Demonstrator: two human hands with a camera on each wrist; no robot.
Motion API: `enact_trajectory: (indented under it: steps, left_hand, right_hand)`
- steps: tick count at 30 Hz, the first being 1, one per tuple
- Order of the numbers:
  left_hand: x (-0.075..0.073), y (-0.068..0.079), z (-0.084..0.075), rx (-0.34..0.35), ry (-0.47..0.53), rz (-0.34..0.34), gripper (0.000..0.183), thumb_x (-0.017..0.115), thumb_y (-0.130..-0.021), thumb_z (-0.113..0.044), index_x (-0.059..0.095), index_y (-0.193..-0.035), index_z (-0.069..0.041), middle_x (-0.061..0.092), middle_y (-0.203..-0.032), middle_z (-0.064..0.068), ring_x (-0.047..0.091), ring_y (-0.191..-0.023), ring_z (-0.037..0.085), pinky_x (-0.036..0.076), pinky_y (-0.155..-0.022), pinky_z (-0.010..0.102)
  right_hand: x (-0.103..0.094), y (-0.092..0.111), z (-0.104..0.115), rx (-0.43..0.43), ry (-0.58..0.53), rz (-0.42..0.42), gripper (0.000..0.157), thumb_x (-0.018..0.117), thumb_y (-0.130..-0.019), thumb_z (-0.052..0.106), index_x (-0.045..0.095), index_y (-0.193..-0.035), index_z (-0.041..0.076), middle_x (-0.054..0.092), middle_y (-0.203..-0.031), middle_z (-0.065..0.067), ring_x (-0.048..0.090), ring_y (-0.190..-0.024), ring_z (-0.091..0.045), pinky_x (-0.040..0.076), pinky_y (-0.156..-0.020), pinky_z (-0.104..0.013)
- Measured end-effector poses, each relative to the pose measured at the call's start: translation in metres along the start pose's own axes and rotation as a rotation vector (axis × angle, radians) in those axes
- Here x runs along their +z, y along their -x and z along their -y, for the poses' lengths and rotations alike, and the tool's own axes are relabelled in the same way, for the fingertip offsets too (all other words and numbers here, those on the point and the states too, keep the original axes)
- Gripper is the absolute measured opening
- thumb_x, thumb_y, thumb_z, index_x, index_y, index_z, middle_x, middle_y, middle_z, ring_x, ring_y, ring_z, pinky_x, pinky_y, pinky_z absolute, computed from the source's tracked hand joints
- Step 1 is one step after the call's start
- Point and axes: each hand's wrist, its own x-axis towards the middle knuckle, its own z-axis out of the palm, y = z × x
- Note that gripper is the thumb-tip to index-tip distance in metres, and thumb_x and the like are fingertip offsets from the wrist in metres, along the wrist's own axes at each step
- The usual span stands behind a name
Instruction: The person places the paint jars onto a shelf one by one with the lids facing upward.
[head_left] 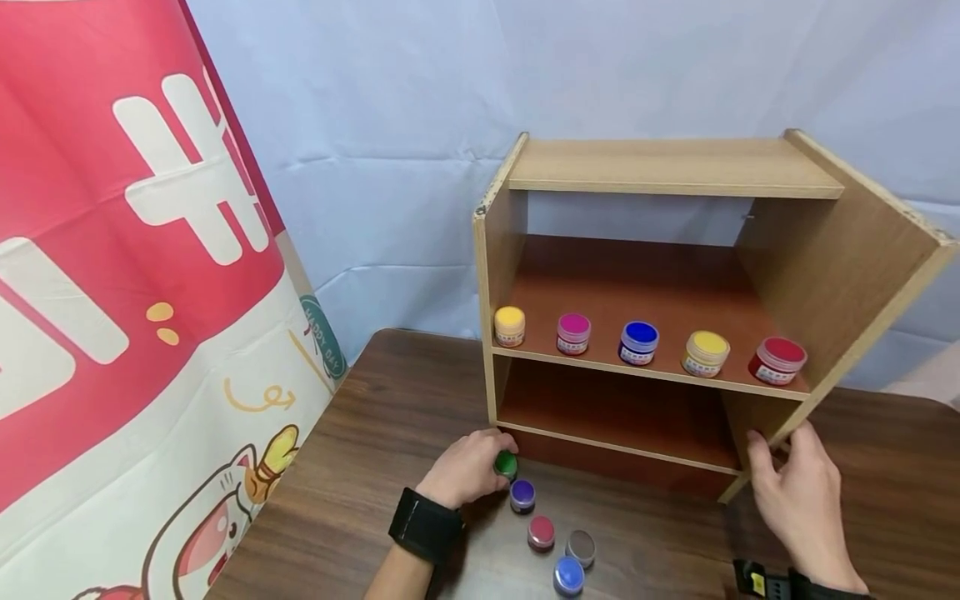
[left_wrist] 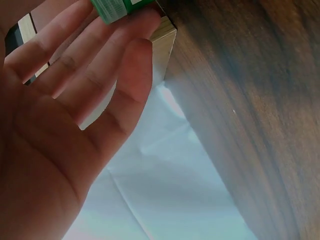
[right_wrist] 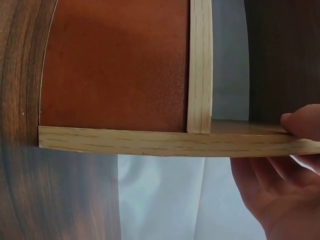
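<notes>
My left hand (head_left: 468,467) holds a small paint jar with a green lid (head_left: 506,465) between thumb and fingers, low by the left front corner of a wooden shelf unit (head_left: 675,167). In the left wrist view the green jar (left_wrist: 111,11) shows only in part, at the fingertips. My right hand (head_left: 802,492) grips the front edge of the unit's right side panel (right_wrist: 125,142), thumb inside and fingers outside. Near my left hand stand jars with purple (head_left: 522,493), red (head_left: 541,531), dark grey (head_left: 581,547) and blue (head_left: 568,575) lids.
Along the middle shelf's front edge stand jars with yellow (head_left: 510,325), magenta (head_left: 573,332), blue (head_left: 638,342), yellow (head_left: 706,353) and red (head_left: 778,360) lids. A brown wooden table (head_left: 360,442) bears the unit. Pale cloth (head_left: 390,208) hangs behind; a printed red-and-white sheet (head_left: 97,250) hangs left.
</notes>
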Motion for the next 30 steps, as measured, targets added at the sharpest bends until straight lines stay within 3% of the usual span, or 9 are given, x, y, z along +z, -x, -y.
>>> enact_trajectory:
  steps: [6, 13, 26, 30]
  left_hand:
    - [-0.002, 0.0, -0.001, 0.008, -0.014, -0.006, 0.026, 0.073, -0.075, -0.016, 0.066, -0.101, -0.013, 0.063, -0.094, -0.002, 0.05, -0.074, 0.009, 0.047, -0.065, 0.022]
    - [0.001, -0.002, 0.001, 0.017, -0.007, -0.006, 0.024, 0.072, -0.076, -0.015, 0.066, -0.099, -0.011, 0.062, -0.091, -0.001, 0.049, -0.073, 0.01, 0.046, -0.063, 0.021]
    - [-0.01, 0.004, -0.007, 0.061, -0.044, -0.019, 0.025, 0.071, -0.075, -0.015, 0.066, -0.099, -0.011, 0.059, -0.088, -0.004, 0.049, -0.071, 0.008, 0.045, -0.061, 0.019]
    - [-0.02, 0.008, -0.014, 0.086, -0.049, -0.057, 0.027, 0.071, -0.077, -0.019, 0.066, -0.102, -0.014, 0.06, -0.094, -0.005, 0.05, -0.072, 0.006, 0.046, -0.063, 0.019]
  right_hand:
    - [-0.001, -0.001, 0.001, -0.018, 0.003, 0.03, 0.038, 0.058, -0.085, 0.005, 0.052, -0.122, -0.002, 0.059, -0.108, -0.022, 0.054, -0.09, -0.035, 0.037, -0.063, -0.029]
    - [-0.002, -0.002, -0.002, -0.029, 0.009, 0.034, 0.041, 0.059, -0.085, 0.007, 0.051, -0.125, -0.001, 0.059, -0.107, -0.022, 0.054, -0.086, -0.034, 0.035, -0.055, -0.017]
    - [-0.001, 0.001, -0.005, -0.027, 0.007, 0.029, 0.036, 0.059, -0.085, 0.006, 0.052, -0.12, -0.002, 0.059, -0.105, -0.022, 0.054, -0.086, -0.034, 0.036, -0.056, -0.017]
    - [-0.001, 0.0, -0.004, -0.027, 0.001, 0.028, 0.036, 0.058, -0.086, 0.006, 0.052, -0.12, -0.003, 0.059, -0.106, -0.022, 0.055, -0.09, -0.036, 0.038, -0.063, -0.025]
